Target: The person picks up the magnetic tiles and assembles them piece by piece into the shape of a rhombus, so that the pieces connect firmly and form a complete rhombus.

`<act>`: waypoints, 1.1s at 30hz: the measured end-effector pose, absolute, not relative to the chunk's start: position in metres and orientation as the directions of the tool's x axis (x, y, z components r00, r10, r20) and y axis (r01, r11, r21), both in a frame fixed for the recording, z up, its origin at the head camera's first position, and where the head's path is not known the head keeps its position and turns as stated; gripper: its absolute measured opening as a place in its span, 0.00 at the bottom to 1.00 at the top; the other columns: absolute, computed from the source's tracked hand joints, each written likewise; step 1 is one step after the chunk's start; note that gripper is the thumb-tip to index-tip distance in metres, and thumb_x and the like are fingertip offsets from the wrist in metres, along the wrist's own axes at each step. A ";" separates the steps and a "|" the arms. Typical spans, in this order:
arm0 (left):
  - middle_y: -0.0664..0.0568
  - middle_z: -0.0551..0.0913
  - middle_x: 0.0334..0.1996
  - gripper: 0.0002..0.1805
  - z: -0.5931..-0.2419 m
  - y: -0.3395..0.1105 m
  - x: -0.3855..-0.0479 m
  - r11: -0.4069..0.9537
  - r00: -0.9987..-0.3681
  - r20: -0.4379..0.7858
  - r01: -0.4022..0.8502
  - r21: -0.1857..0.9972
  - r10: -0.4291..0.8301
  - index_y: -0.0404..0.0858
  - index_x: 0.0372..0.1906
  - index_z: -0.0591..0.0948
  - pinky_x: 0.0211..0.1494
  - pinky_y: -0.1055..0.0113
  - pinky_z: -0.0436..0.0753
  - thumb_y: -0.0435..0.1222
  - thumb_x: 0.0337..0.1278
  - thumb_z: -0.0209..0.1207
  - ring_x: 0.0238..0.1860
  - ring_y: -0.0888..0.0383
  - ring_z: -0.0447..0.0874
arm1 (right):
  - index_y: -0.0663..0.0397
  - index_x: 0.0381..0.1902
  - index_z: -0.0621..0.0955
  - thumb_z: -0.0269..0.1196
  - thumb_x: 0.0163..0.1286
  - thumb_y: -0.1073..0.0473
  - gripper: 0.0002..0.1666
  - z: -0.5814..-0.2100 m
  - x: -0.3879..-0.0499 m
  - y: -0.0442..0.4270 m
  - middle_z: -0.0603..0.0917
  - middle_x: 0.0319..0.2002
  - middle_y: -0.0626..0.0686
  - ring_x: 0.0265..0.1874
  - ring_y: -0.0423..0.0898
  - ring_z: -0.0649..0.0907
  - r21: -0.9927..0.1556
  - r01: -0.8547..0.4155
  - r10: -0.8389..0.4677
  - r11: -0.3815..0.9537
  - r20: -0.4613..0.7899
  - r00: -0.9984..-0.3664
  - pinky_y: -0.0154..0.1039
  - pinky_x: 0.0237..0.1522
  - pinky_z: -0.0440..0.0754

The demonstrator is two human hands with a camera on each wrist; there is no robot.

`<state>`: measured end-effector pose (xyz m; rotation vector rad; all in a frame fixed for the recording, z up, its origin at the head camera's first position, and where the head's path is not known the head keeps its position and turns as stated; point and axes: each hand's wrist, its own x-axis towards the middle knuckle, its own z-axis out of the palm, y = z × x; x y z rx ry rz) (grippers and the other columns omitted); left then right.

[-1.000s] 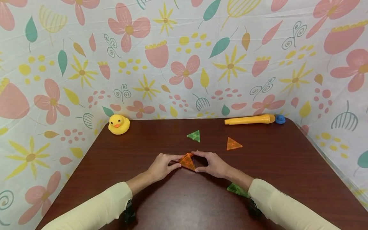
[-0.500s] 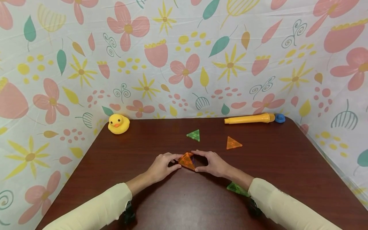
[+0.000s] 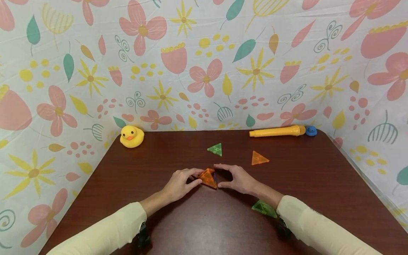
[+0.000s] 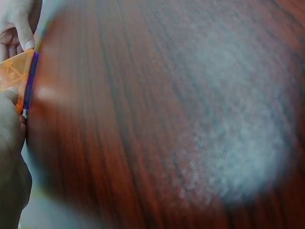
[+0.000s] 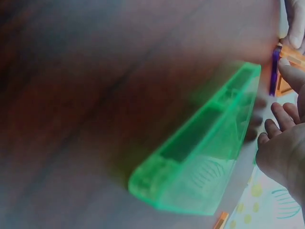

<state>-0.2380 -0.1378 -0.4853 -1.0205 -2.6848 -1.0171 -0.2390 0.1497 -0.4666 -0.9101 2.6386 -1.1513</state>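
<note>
An orange triangular-sided shape (image 3: 208, 178) with a purple base edge (image 4: 31, 81) stands on the table between the hands. The left hand (image 3: 178, 184) pinches its left side, thumb in front and fingers behind. Thumb and index finger of the right hand (image 3: 240, 180) are spread around its right side, with a small gap in the head view; in the right wrist view the right hand (image 5: 286, 143) is beside the orange shape (image 5: 286, 83). Whether a fingertip still touches it, I cannot tell.
Near the right forearm sits a green translucent shape (image 3: 264, 208), large in the right wrist view (image 5: 205, 152). Farther back lie a green triangle (image 3: 216, 149) and an orange triangle (image 3: 259, 158). A yellow duck (image 3: 132, 136), yellow microphone (image 3: 277, 131) and blue duck (image 3: 311, 131) stand at the back edge.
The right hand's fingers have drawn slightly away from the orange shape and spread a little wider. The left hand keeps its hold, almost unmoved.
</note>
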 end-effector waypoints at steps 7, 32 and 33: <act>0.58 0.89 0.55 0.16 -0.482 -0.140 -0.238 0.551 -0.777 0.301 0.612 0.568 0.553 0.46 0.63 0.85 0.51 0.62 0.87 0.43 0.77 0.64 0.49 0.64 0.87 | 0.59 0.80 0.69 0.77 0.68 0.60 0.47 -0.459 -0.247 0.163 0.72 0.76 0.62 0.75 0.62 0.71 -0.695 -0.453 -0.518 0.558 0.135 -0.845 0.63 0.71 0.72; 0.52 0.86 0.60 0.28 -0.484 -0.141 -0.239 0.532 -0.753 0.294 0.635 0.559 0.589 0.43 0.68 0.81 0.56 0.62 0.86 0.39 0.66 0.73 0.52 0.59 0.87 | 0.69 0.82 0.57 0.77 0.69 0.51 0.58 -0.455 -0.285 0.258 0.64 0.77 0.72 0.70 0.69 0.70 -0.635 -0.161 -0.213 0.755 -0.005 -0.977 0.70 0.72 0.65; 0.52 0.86 0.60 0.28 -0.484 -0.141 -0.239 0.531 -0.751 0.296 0.638 0.558 0.590 0.43 0.68 0.81 0.56 0.62 0.86 0.39 0.66 0.73 0.52 0.59 0.87 | 0.69 0.82 0.58 0.76 0.69 0.52 0.57 -0.456 -0.285 0.260 0.66 0.76 0.72 0.70 0.69 0.71 -0.638 -0.166 -0.217 0.752 -0.001 -0.976 0.69 0.72 0.65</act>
